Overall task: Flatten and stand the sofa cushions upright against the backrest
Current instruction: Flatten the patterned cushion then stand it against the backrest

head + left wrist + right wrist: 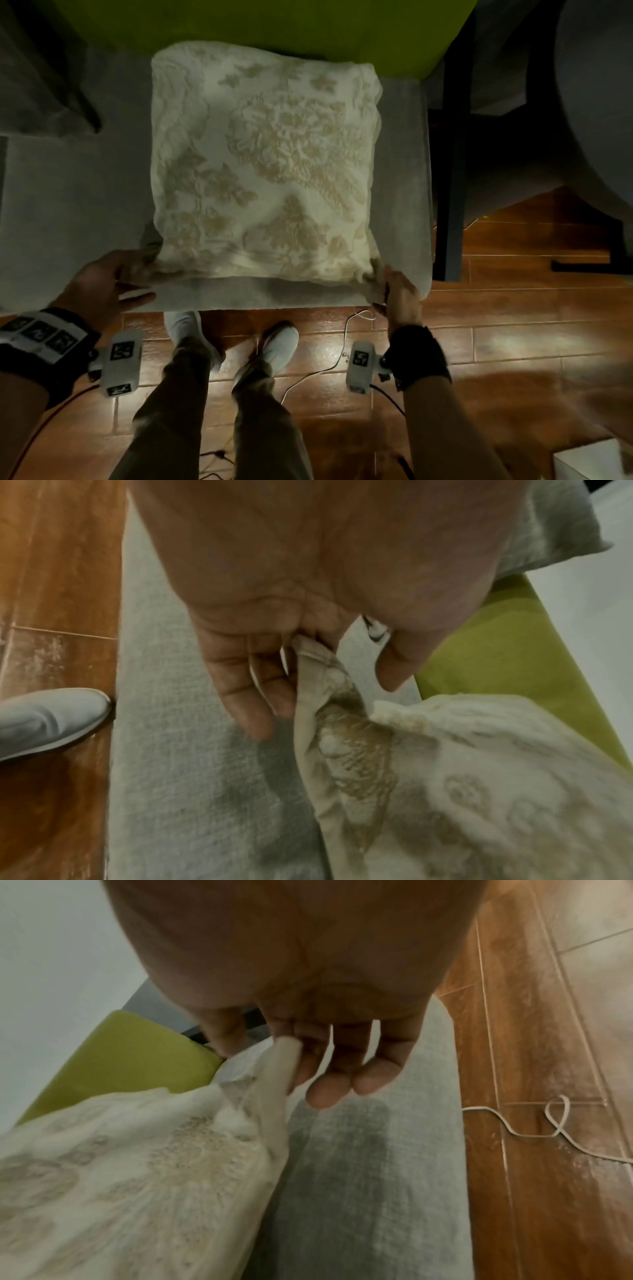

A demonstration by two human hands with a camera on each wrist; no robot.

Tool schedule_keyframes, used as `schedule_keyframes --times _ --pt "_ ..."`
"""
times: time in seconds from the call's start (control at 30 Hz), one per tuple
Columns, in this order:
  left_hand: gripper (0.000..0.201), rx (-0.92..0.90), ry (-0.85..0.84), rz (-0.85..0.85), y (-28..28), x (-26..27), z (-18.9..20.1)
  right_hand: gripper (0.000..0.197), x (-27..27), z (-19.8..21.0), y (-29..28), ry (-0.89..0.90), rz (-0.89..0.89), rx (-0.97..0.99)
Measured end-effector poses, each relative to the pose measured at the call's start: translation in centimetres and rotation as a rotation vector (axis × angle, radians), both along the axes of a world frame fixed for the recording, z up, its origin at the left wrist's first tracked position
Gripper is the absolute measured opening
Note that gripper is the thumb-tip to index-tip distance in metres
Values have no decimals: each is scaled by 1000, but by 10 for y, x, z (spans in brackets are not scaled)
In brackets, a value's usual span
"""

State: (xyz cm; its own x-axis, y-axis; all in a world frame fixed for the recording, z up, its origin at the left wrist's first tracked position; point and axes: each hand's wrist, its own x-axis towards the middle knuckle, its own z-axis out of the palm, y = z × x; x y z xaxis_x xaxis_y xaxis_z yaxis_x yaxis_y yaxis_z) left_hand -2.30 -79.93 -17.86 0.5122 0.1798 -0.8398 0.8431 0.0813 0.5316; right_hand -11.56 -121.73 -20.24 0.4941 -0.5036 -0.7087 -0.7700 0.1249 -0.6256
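A cream cushion (263,161) with a beige floral pattern lies on the grey sofa seat (85,219), its far edge near the green backrest (274,24). My left hand (113,284) pinches the cushion's near left corner (308,653) between thumb and fingers. My right hand (397,287) pinches the near right corner (284,1053) the same way. Both corners are pulled toward the seat's front edge, and the cushion (479,791) (120,1164) looks fairly flat.
Another grey cushion (41,85) lies at the far left of the seat. A dark chair frame (448,171) and a grey rounded object (589,102) stand to the right. My white shoes (270,346) and a white cable (329,359) are on the wooden floor.
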Motion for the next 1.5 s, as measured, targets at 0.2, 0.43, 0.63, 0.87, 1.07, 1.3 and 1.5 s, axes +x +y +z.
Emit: schedule_keyframes --times 0.2,0.43,0.63,0.87,1.07,1.3,1.5 --pt "8 231 -200 -30 12 1 4 26 20 14 -11 -116 151 -257" --pt "17 407 -118 -247 44 6 -10 31 13 20 -11 141 426 -450" --pt "69 777 -560 -593 6 56 43 45 33 69 21 -228 481 -847" --pt "108 902 -897 -1140 -126 101 80 64 122 84 109 -445 638 -820" --pt "115 926 -607 -1462 -135 104 14 70 110 -5 112 -258 745 -815" --pt "118 872 -401 -1570 -147 117 -25 71 113 -57 110 -164 784 -825" --pt "118 858 -283 -1653 -166 135 -42 68 115 -79 101 -276 696 -923"
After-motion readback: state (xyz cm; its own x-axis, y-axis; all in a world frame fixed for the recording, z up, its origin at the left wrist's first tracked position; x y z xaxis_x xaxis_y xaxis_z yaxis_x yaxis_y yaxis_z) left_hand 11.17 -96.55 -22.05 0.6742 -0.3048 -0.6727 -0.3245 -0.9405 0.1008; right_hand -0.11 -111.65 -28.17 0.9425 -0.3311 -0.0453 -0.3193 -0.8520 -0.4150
